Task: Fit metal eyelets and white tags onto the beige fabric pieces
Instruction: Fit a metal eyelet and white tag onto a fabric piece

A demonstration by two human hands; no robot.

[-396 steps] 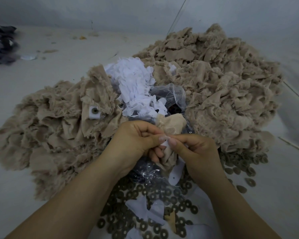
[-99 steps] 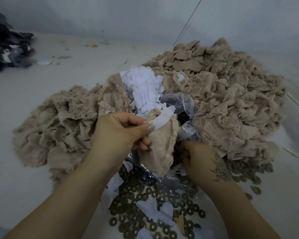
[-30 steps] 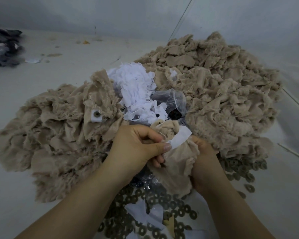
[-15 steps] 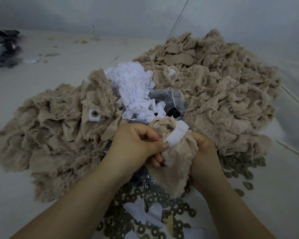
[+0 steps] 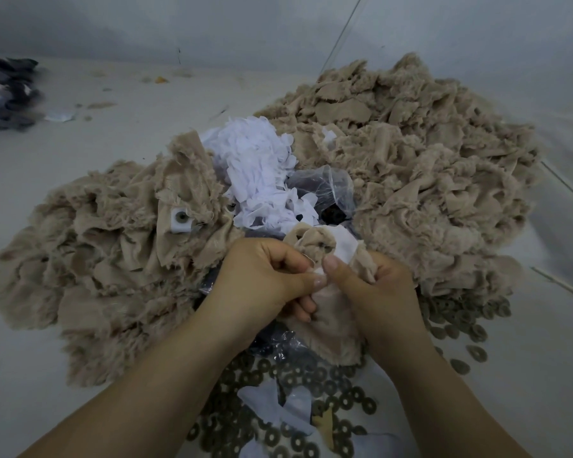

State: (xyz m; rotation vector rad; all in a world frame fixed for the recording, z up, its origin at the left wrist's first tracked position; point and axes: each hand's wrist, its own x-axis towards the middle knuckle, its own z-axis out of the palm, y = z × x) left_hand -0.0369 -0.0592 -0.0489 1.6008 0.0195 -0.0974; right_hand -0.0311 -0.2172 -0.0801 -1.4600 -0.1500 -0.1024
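Note:
My left hand (image 5: 262,279) and my right hand (image 5: 374,289) meet at the thumbs and pinch one beige fabric piece (image 5: 331,328) that hangs down between them. A white tag (image 5: 344,247) lies on the bunched top of that piece, just above my right thumb. Whether an eyelet sits under the tag is hidden. Beige fabric is heaped at the left (image 5: 106,259) and at the right (image 5: 420,166). A pile of white tags (image 5: 258,173) lies between the heaps. Metal eyelets (image 5: 311,385) are scattered below my hands.
A finished piece with a white tag and eyelet (image 5: 181,219) lies on the left heap. A clear plastic bag (image 5: 325,190) sits behind my hands. Dark fabric (image 5: 4,94) lies at the far left. Thin sticks (image 5: 563,285) rest at the right.
My right hand has come up from behind the fabric, and its thumb now presses beside my left thumb on the tag and fabric. The tag has shifted from sticking out to lying folded on top.

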